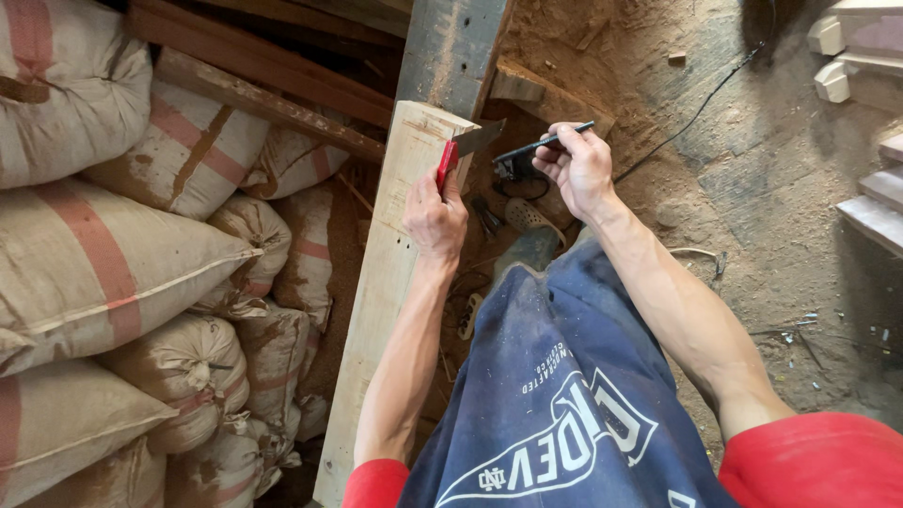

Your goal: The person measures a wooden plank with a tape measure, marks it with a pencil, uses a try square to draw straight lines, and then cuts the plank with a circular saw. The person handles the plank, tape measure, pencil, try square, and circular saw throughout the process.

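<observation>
- Plank [381, 301]: pale, rough-sawn and long, it leaned away from the person, its far end against a dark post [451, 47].
- Left hand [435, 218] was closed around the red handle of a square [463, 149], whose dark metal blade lay across the plank's top corner.
- Right hand [578, 169] pinched a dark pencil [546, 143] just beside the blade.
- Striped sacks [113, 273] were stacked to the left.

The left hand [435, 218] covers most of the red-handled square [463, 150]. The pale plank [381, 301] runs off the near edge. Stacked sacks [103, 273] are cut by the left edge; small tools on the far floor are too dim to identify.
</observation>
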